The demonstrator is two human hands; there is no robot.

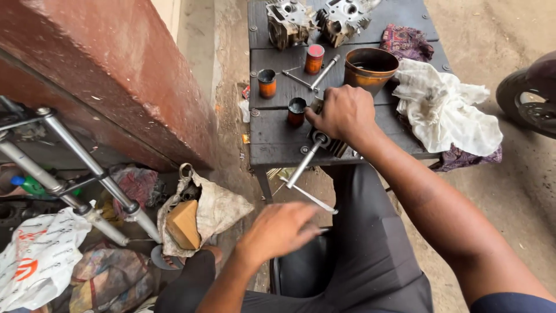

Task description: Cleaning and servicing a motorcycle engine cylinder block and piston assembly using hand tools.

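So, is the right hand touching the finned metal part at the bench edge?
Touching. The head view shows the right hand pressed down on the finned metal part, with its fingers wrapped over the part's top and no gap visible.

This is a rough roadside motorcycle repair workshop, open to the ground outside. A dark, oil-stained wooden workbench (278,142) carries two bare engine cylinder heads (289,22), small orange grease pots (267,83), a T-handle wrench (313,78), a rusty tin (369,68) and dirty rags (443,107). Motorcycle fork tubes (87,174) lean at the left above bags of scrap, and a tyre (530,101) shows at the right edge on bare dusty concrete
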